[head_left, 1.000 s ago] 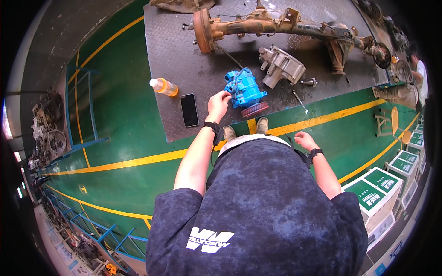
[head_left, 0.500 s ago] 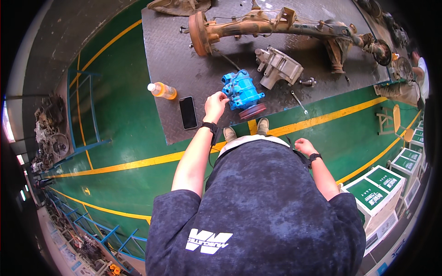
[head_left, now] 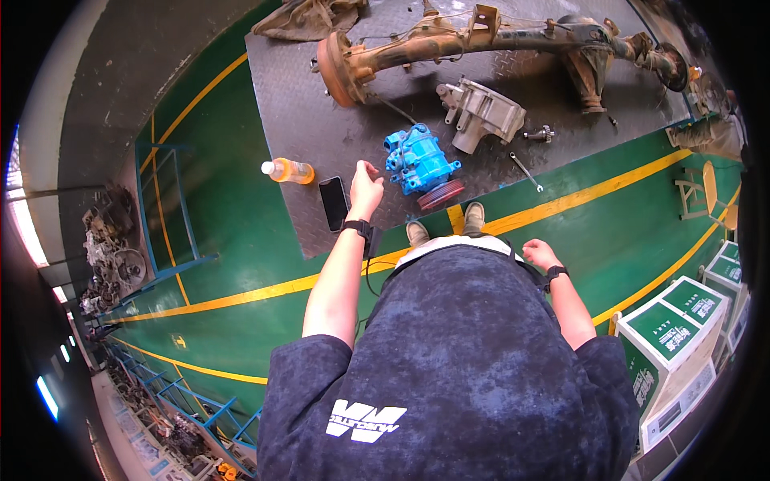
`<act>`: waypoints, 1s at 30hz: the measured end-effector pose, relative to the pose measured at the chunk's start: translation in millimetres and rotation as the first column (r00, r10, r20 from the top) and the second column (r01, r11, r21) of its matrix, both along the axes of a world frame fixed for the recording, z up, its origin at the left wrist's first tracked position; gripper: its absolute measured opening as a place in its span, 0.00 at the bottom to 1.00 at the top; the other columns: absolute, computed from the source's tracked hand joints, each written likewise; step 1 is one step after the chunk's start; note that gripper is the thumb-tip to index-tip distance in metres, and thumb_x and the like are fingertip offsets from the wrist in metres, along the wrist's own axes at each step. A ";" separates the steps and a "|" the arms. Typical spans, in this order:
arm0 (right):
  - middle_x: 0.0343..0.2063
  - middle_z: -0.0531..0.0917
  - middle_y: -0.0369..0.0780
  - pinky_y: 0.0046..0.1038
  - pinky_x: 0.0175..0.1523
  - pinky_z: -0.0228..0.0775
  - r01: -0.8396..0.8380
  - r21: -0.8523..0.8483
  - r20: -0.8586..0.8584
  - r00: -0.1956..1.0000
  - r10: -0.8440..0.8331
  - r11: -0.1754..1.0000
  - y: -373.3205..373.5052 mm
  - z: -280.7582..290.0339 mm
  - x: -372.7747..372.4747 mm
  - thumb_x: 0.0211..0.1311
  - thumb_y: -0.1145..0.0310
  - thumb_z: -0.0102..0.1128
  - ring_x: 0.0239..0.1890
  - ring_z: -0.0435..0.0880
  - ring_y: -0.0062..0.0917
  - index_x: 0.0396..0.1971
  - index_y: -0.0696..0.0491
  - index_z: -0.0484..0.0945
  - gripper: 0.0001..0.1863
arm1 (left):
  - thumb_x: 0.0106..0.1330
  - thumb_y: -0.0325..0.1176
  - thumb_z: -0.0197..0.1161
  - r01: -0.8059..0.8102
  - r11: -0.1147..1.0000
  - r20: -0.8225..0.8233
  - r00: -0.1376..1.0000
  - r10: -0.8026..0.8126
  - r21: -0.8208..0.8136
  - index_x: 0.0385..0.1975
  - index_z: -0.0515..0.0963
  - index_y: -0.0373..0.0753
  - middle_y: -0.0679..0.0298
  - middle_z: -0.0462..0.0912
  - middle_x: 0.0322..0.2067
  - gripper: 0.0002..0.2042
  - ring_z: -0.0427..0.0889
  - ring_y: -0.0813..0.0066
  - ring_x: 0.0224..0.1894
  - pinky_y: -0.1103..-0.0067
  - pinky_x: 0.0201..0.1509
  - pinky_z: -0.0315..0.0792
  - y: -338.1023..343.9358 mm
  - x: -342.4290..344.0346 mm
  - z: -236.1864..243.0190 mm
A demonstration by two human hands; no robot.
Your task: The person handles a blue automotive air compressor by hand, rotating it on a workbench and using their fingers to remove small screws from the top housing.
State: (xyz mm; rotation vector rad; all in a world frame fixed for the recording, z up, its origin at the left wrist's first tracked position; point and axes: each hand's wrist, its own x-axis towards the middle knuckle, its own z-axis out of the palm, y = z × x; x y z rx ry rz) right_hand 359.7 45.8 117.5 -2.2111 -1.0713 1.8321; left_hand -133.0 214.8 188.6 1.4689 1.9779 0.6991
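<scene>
On the dark tread-plate tabletop [head_left: 285, 104] sits a blue compressor [head_left: 421, 160] with a reddish pulley toward me. My left hand [head_left: 366, 191] hovers just left of it, apart from it, thumb and fingers spread with nothing visible between them. Under and beside that wrist lies a black phone [head_left: 333, 204]. An orange drink bottle [head_left: 290, 171] with a white cap is farther left. My right hand [head_left: 541, 254] hangs low at my side, off the table, its fingers loosely curled and no object showing.
Behind the compressor stands a grey cast housing [head_left: 488, 114], with a small gear shaft [head_left: 539, 134] and a wrench [head_left: 527, 172] to its right. A rusty vehicle axle [head_left: 449, 48] spans the far side. White-and-green boxes [head_left: 674, 329] and a wooden stool [head_left: 709, 188] stand on the right.
My left hand has come off the compressor and moved slightly left, its fingers opening. My right hand stays low at my side. The whole view has shifted a little.
</scene>
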 end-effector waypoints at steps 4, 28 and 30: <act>0.33 0.85 0.38 0.28 0.42 0.77 0.037 -0.018 -0.015 0.999 -0.037 0.999 -10.5 -9.6 10.4 0.63 0.69 0.61 0.35 0.83 0.24 0.42 0.57 0.79 0.11 | 0.66 0.35 0.64 0.051 0.998 0.007 0.999 -0.051 -0.039 0.35 0.79 0.36 0.54 0.83 0.38 0.08 0.83 0.58 0.41 0.68 0.46 0.75 22.0 12.3 19.8; 0.33 0.84 0.35 0.25 0.35 0.71 0.084 -0.072 -0.084 0.992 -0.090 0.994 -1.0 -41.7 114.8 0.65 0.63 0.59 0.33 0.80 0.20 0.43 0.51 0.78 0.11 | 0.66 0.40 0.58 0.371 0.904 -0.603 0.678 -0.420 -0.213 0.42 0.75 0.32 0.48 0.82 0.39 0.15 0.84 0.48 0.40 0.61 0.46 0.78 65.4 61.1 20.2; 0.33 0.84 0.35 0.26 0.36 0.71 0.109 -0.068 -0.075 0.991 -0.114 0.992 -1.6 -41.9 122.2 0.66 0.63 0.59 0.33 0.80 0.20 0.44 0.51 0.78 0.11 | 0.67 0.40 0.58 0.381 0.894 -0.580 0.684 -0.444 -0.235 0.41 0.75 0.32 0.47 0.82 0.38 0.15 0.84 0.48 0.41 0.60 0.46 0.78 66.1 59.8 22.0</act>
